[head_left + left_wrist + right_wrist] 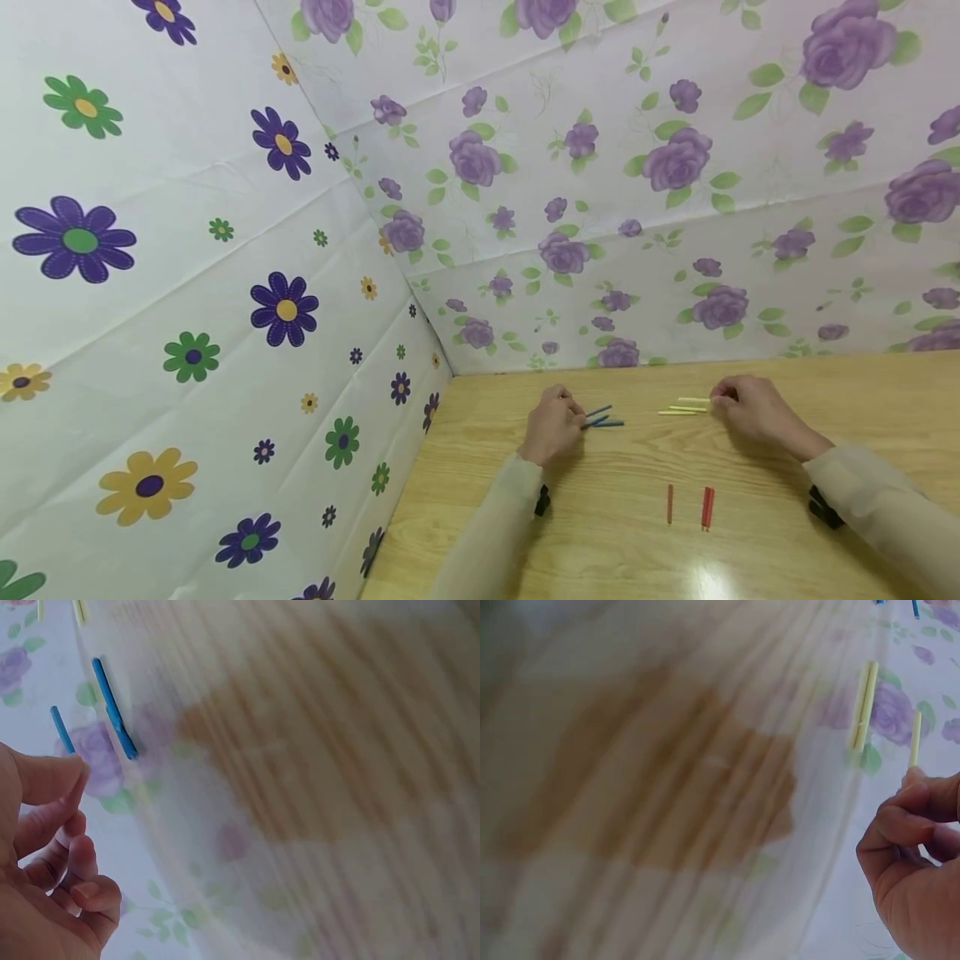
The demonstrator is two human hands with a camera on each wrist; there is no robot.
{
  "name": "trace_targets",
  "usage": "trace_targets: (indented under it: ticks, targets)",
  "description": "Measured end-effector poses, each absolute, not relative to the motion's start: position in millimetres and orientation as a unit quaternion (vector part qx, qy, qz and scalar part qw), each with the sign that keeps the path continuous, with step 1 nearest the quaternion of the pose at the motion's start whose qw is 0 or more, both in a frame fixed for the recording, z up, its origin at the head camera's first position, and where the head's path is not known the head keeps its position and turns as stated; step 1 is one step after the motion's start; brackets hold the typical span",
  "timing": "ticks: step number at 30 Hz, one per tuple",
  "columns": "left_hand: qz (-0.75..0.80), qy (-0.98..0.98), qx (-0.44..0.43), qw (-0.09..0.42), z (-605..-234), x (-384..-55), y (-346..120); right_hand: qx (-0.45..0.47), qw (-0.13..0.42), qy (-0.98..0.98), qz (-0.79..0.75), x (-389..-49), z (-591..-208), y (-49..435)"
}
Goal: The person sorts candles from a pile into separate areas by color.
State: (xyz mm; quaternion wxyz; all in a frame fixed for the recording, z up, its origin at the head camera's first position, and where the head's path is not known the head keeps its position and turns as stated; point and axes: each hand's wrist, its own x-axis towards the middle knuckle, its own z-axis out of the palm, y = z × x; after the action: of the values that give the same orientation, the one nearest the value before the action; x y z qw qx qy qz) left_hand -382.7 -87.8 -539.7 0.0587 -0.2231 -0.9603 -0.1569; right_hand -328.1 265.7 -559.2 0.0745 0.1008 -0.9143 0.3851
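three little groups of thin sticks lay on the wooden bench (750, 550), sorted by colour, which looked like the reason for their spacing. the left hand (553, 423) pinched one blue stick (62, 729) between thumb and fingertip, its other fingers curled in, right beside the remaining blue sticks (606, 422) fanned out on the bench. the right hand (753, 408) pinched a yellow stick (914, 739) the same way, next to the other yellow sticks (682, 410), two of which lay touching side by side. nearer the person, well apart from both hands, lay the red sticks (705, 507), a single one and a close pair. no container showed anywhere; flowered sheets (187, 275) walled the bench.
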Motion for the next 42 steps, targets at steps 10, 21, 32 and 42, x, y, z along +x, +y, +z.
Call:
trace_targets:
  ticks: [10,21,32,42]
  targets:
    - [-0.158,-0.971,-0.170,0.061,-547,-389,-98,0.084,0.074,-0.917,0.382,-339,-564,269]
    - [-0.140,-0.973,-0.176,0.048,-543,-391,-97,0.088,0.072,-0.929,0.352,-346,-568,264]
    - [-0.085,-0.972,-0.202,0.081,-542,-392,-94,0.105,0.085,-0.935,0.327,-347,-566,263]
    - [-0.070,-0.973,-0.206,0.078,-543,-391,-95,0.100,0.068,-0.931,0.343,-347,-568,266]
